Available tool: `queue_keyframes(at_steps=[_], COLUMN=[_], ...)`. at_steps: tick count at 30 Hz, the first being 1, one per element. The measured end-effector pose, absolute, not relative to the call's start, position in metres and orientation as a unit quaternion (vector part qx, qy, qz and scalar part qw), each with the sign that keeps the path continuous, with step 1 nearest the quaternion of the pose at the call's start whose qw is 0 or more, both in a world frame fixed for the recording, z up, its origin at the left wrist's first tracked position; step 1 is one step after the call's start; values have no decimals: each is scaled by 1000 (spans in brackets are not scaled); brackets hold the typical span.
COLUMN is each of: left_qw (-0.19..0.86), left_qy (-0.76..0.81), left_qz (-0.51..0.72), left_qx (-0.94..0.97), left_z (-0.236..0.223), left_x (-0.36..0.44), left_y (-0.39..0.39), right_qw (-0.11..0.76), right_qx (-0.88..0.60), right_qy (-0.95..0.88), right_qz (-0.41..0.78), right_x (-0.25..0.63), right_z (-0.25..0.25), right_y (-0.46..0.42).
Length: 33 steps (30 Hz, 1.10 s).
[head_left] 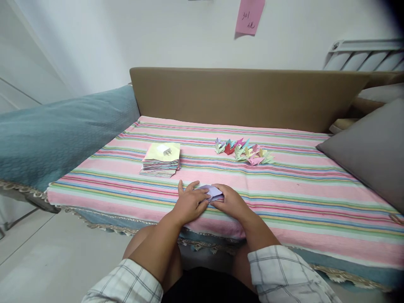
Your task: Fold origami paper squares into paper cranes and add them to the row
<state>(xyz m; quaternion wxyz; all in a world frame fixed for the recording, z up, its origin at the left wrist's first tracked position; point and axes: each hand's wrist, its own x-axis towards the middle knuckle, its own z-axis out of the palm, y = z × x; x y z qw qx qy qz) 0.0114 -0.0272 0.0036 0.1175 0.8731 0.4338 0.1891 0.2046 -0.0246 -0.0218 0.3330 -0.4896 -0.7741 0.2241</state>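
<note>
A small piece of folded purple paper (214, 192) lies between my two hands, low over the striped cloth near the front edge. My left hand (190, 203) holds its left side, index finger and thumb at the paper and two other fingers spread outward. At the right side, my right hand (229, 201) pinches the paper between the thumb and the bent fingers. The fingers partly cover the paper, so its full folded shape is hidden. Beyond my hands sits a group of folded paper cranes (241, 150) in several colours.
A stack of square paper sheets (160, 166) stands to the left, with a white plug adapter (164, 150) on top. The striped cloth (296, 181) covers a sofa seat with a brown backrest (240, 97). A grey cushion (372, 151) leans at the right.
</note>
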Motion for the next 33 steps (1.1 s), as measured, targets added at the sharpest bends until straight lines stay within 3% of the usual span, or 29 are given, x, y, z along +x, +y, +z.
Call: queue_keyframes(at_steps=[3, 7, 15, 33], left_qw=[100, 67, 14, 31], left_qy=[426, 410, 408, 417], left_qz=[195, 203, 192, 191], left_qx=[878, 887, 892, 888], left_z=[3, 7, 13, 11], left_x=[13, 17, 28, 26], left_y=[-27, -29, -33, -29], right_qw=[361, 388, 335, 319], right_qx=[-490, -465, -467, -486], right_qy=[-741, -753, -806, -803], right_qz=[283, 257, 141, 131], right_x=[215, 224, 222, 225], right_z=[-22, -18, -17, -25], right_y=[-28, -32, -29, -24])
